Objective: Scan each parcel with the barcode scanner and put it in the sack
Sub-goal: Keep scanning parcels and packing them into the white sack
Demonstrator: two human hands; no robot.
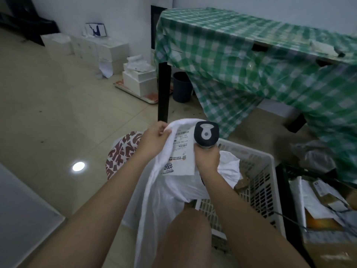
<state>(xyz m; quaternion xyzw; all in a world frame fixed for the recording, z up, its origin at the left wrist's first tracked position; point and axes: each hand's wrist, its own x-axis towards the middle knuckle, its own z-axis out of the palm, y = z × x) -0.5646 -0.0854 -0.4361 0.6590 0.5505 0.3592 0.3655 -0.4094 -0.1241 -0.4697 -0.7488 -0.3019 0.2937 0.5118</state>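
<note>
Parcel (170, 151) is hanging before the person, above the basket (257, 171), its label (178, 151) facing the camera. Left hand (154, 140) is pinching the upper left edge; right hand (207, 159) is gripping the scanner (206, 134) handle and lying against the label's right side. Judged soft, light and limp: a poly bag that is sagging, so hold is best at the top edge. Long axis is running near vertical. Scanner head is pointing up and away. Sack (119, 153) is sitting just left, behind the left wrist.
</note>
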